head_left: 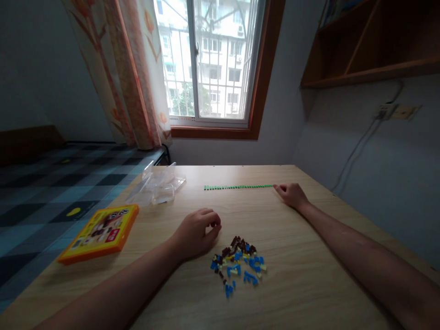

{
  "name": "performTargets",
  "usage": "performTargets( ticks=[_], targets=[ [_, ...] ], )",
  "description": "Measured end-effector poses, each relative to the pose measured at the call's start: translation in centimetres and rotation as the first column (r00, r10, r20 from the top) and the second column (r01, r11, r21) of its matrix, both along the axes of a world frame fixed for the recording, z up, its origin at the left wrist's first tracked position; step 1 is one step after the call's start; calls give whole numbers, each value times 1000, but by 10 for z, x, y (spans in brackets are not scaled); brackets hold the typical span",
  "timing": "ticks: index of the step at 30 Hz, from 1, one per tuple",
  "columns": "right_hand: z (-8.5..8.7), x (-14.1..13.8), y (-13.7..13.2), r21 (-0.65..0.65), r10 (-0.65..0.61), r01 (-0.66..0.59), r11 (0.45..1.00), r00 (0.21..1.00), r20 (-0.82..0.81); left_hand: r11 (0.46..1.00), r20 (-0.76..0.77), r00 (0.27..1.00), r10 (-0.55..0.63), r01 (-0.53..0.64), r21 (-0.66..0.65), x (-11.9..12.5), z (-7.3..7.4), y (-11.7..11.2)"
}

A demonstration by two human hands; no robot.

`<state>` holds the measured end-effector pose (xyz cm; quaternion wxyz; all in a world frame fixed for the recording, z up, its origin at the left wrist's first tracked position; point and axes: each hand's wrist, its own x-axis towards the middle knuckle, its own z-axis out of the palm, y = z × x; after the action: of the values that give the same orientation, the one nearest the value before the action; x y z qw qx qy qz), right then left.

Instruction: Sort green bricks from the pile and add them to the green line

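Near the far side of the table, a long row of small green toy bricks [237, 187] runs from left to right. My right hand [292, 195] is at its right end, thumb and forefinger closed on the last green brick. My left hand [199, 233] rests on the wood with curled fingers, thumb and forefinger tips together; whatever may be between them is too small to make out. Just right of and below it lies a loose pile of small bricks [237, 263] in blue, dark brown, cream and yellow.
An orange and yellow box [99, 233] lies at the table's left edge. Behind it are clear plastic trays [161, 188]. The wooden table [309, 275] ends before a window [213, 68]; a bed [82, 183] adjoins on the left, and a shelf [371, 46] hangs upper right.
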<state>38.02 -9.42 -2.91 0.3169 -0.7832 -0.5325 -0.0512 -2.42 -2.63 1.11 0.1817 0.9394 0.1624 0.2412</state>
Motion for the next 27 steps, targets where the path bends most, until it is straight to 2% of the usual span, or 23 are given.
performTargets(
  ticks=[2, 4, 5, 9, 12, 16, 18, 24, 27],
  targets=[
    [1, -28, -8, 2, 92, -92, 996, 995, 43, 999, -16, 1000, -14, 15, 28, 1, 0, -1],
    [3, -58, -16, 36, 248, -252, 967, 964, 91, 1000, -54, 998, -12, 13, 26, 2, -1, 0],
    [3, -73, -20, 49, 312, -315, 948, 948, 63, 1000, -71, 998, -1, 2, 23, 2, -1, 0],
    [6, -127, -20, 108, 515, -504, 857, 837, -186, 999, -102, 995, 16, -13, 32, 3, -2, 2],
    [10, -155, -8, 130, 609, -608, 784, 708, -359, 999, -127, 992, -17, 22, 42, 2, -2, 1],
    [14, -171, 4, 151, 704, -744, 651, 517, -488, 999, -127, 992, -25, 28, 24, 0, -3, 0],
    [14, -172, 4, 155, 737, -789, 595, 458, -497, 1000, -127, 992, -28, 30, 10, 0, -3, 0],
    [18, -169, -2, 87, 850, -881, 466, 418, -321, 996, -177, 981, -85, 78, -46, 0, -1, 0],
    [20, -171, -2, 56, 875, -899, 434, 406, -263, 996, -193, 978, -84, 79, -36, 0, -1, -1]
  ],
)
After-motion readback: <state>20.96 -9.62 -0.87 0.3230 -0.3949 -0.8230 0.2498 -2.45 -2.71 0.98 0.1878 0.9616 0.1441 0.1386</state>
